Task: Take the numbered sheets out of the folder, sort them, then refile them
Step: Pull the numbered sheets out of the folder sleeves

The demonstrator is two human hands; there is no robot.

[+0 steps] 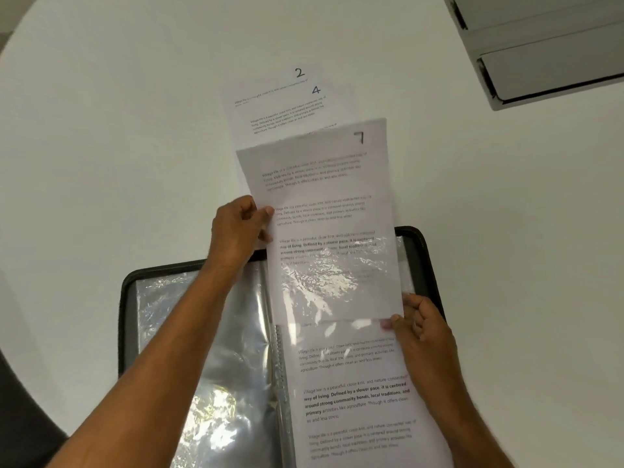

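Observation:
A black zip folder [422, 251] with clear plastic sleeves lies open on the white table in front of me. My left hand [236, 231] pinches the left edge of the sheet numbered 7 [324, 197], which sticks far out of the top of a right-hand sleeve [337, 292]. My right hand [418, 322] pinches that sleeve's lower right corner. Another printed sheet [358, 393] lies in the sleeve beneath. Beyond the folder, sheet 4 [290, 113] lies on sheet 2 [299, 74] on the table.
The round white table [118, 130] extends left and right of the folder. A white cabinet or drawer unit [547, 55] stands at the upper right. Empty shiny sleeves [209, 349] cover the folder's left half. A dark chair edge shows at lower left.

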